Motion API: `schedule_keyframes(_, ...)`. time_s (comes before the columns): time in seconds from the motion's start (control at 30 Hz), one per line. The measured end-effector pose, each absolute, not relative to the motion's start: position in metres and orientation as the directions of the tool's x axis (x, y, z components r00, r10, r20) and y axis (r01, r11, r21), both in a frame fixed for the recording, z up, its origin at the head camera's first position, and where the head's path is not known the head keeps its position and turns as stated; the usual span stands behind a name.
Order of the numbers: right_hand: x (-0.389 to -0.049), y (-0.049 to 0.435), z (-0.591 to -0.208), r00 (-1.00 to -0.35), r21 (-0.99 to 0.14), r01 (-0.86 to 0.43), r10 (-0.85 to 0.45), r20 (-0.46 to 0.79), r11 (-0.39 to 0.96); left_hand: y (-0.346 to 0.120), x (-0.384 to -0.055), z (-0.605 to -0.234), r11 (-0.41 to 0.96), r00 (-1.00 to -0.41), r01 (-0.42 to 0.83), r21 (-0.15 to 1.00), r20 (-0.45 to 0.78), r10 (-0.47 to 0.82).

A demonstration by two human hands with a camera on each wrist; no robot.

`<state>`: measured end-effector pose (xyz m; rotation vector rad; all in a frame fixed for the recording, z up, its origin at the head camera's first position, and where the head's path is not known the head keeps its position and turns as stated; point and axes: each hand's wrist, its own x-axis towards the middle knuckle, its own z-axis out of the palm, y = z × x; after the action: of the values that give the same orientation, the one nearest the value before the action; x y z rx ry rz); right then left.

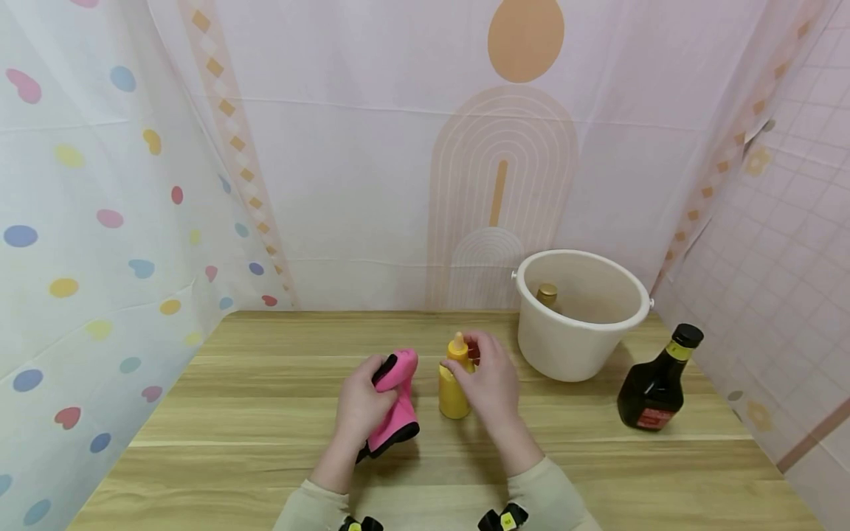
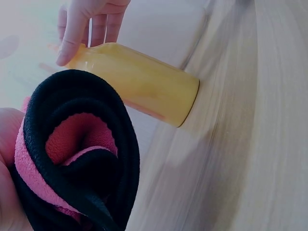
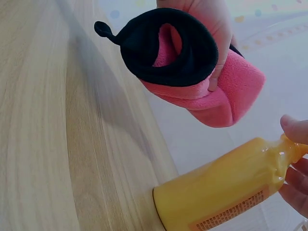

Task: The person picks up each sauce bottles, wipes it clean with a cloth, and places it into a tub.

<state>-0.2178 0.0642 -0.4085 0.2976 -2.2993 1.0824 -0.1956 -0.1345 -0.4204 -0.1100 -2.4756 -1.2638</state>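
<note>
A pink cloth with black trim is bunched in my left hand, fingers curled round it. The left wrist view shows the rolled black edge of the cloth close up. Just to its right, a yellow squeeze bottle with a pointed nozzle stands upright on the table. My right hand holds this bottle near its neck, thumb on one side and fingers on the other. Small print covers part of the bottle's label in the right wrist view. The cloth and the bottle are apart.
A white bucket stands at the back right, with a gold-capped bottle inside, mostly hidden by the rim. A dark bottle with a black cap stands right of the bucket. Patterned curtains enclose the wooden table.
</note>
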Motion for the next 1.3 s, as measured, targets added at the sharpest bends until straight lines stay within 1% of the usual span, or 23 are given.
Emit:
schedule_keyframes(0.3, -0.220, 0.066, -0.409, -0.783, -0.618, -0.467, 0.028, 0.621, 0.633, -0.134, -0.196, -0.419, 0.582, -0.932, 0.218, 0.783, 0.345, -0.114)
schedule_keyframes(0.6, -0.226, 0.073, -0.408, -0.811, -0.669, -0.508, -0.038, 0.584, 0.543, -0.134, -0.198, -0.417, 0.583, -0.932, 0.213, 0.784, 0.342, -0.121)
schedule_keyframes(0.73, -0.228, 0.074, -0.408, -0.821, -0.695, -0.518, -0.062, 0.568, 0.499, -0.132, -0.199, -0.415, 0.562, -0.934, 0.206, 0.801, 0.331, -0.131)
schedule_keyframes(0.97, -0.229, 0.076, -0.406, -0.842, -0.746, -0.519, -0.096, 0.532, 0.418, -0.125, -0.199, -0.410, 0.486, -0.930, 0.231, 0.843, 0.339, -0.145)
schedule_keyframes(1.3, -0.231, 0.078, -0.407, -0.836, -0.749, -0.540, -0.142, 0.530, 0.385, -0.109, -0.197, -0.393, 0.321, -0.926, 0.231, 0.919, 0.308, -0.217)
